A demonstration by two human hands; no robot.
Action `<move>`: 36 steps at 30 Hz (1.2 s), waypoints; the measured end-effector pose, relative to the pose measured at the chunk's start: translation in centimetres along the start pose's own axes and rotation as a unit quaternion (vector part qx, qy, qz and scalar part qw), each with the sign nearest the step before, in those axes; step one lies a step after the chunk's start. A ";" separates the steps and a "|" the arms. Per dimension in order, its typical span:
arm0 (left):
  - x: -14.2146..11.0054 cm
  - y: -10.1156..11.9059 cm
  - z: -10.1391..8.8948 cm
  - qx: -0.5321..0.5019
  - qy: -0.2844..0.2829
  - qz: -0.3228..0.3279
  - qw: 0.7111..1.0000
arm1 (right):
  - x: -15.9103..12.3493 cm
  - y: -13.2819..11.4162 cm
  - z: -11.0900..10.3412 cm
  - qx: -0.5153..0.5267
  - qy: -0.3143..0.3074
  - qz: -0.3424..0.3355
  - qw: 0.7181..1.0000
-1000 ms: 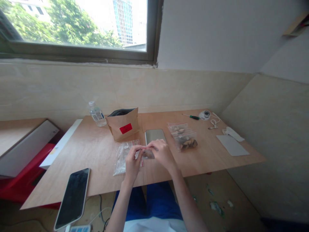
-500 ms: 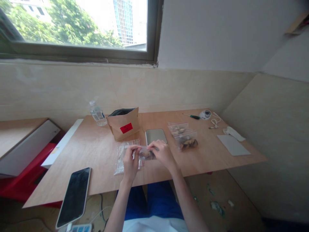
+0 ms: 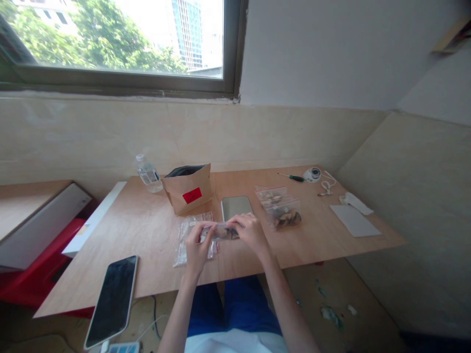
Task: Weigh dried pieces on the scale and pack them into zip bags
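Over the pale plywood table, the left hand and right hand both grip, fingers curled, a clear plastic zip bag of dark pieces lying between them, with a flat clear bag at 9 o'clock beneath the left hand.

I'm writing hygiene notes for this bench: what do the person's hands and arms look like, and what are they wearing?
The left hand and right hand are bare, with no gloves, and no watch or bracelet shows. The forearms are bare too, with no sleeves on them. At the bottom of the view are a white top and blue clothing.
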State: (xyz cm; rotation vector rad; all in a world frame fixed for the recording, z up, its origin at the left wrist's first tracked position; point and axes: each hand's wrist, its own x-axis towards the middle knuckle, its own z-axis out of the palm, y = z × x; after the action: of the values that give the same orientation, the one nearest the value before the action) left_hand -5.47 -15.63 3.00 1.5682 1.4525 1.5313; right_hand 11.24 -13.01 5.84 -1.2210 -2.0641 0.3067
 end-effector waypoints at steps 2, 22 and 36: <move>-0.2 0.0 0.2 -0.023 -0.014 -0.023 0.999 | -0.1 0.3 0.1 -0.014 0.014 -0.002 1.000; -0.4 1.3 2.2 -0.244 0.024 -0.212 0.946 | -2.2 3.0 -3.2 0.096 -0.046 0.086 0.991; 0.1 -0.4 1.1 -0.183 -0.081 -0.236 0.951 | -6.5 13.7 -12.8 -0.136 -0.080 0.243 0.957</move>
State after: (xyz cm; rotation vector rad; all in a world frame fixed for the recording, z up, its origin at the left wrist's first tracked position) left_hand -4.65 -15.08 2.43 1.0104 1.2467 1.2630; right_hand 31.11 -13.12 4.90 -1.9321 -1.9585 0.3644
